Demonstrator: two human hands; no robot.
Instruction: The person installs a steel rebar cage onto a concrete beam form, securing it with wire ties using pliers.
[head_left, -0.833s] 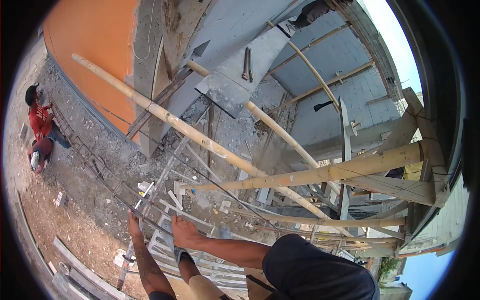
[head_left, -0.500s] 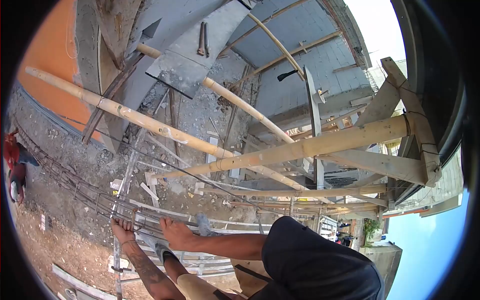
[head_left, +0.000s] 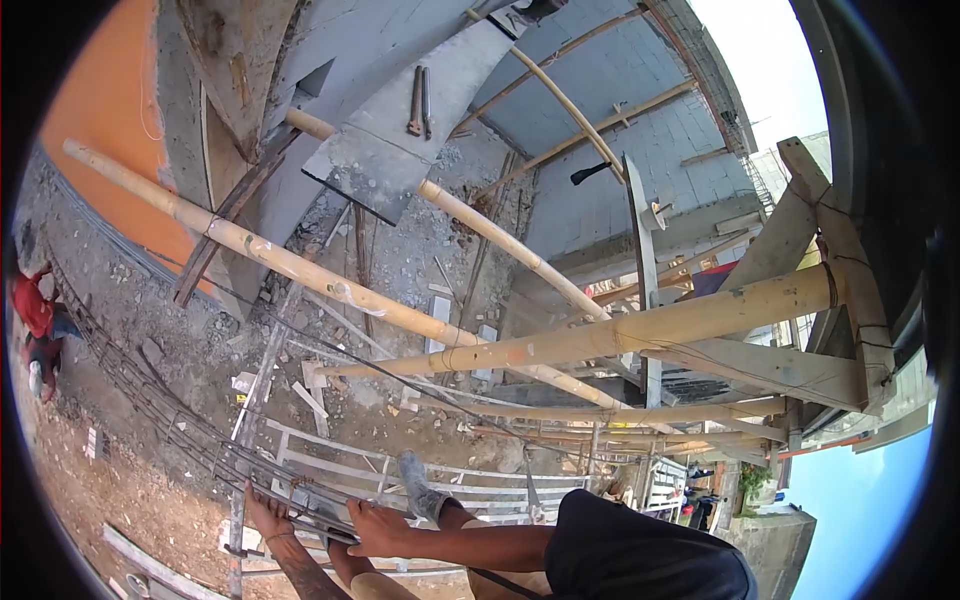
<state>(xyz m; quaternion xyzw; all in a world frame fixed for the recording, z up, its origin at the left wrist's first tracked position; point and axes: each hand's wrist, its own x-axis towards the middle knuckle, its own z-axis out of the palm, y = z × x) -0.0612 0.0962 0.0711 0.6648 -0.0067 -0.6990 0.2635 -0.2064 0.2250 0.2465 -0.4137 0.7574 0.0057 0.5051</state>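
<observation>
A long cage of thin steel bars (head_left: pixel 185 425) curves from the left side down to my hands at the bottom. My left hand (head_left: pixel 268 515), with a tattooed forearm behind it, has its fingers closed round the bars at the cage's near part. To its right, my right hand (head_left: pixel 380 528) is closed over the same cage, with some fingers hidden behind the bars. A dusty boot (head_left: pixel 420 487) on my leg rests on pale slats just above my right hand.
Bamboo poles (head_left: pixel 290 266) cross overhead and ahead. A concrete ledge (head_left: pixel 385 140) bears two metal tools (head_left: pixel 420 100). Pale metal rails (head_left: pixel 335 455) lie beyond my hands. A person in red (head_left: pixel 35 305) bends at the far left. Timber bracing (head_left: pixel 770 365) stands at the right.
The view has shifted, so the surroundings sit lower and slightly right. Both hands remain on the cage, lower in view. More of the boot shows, and the person in red has shifted posture.
</observation>
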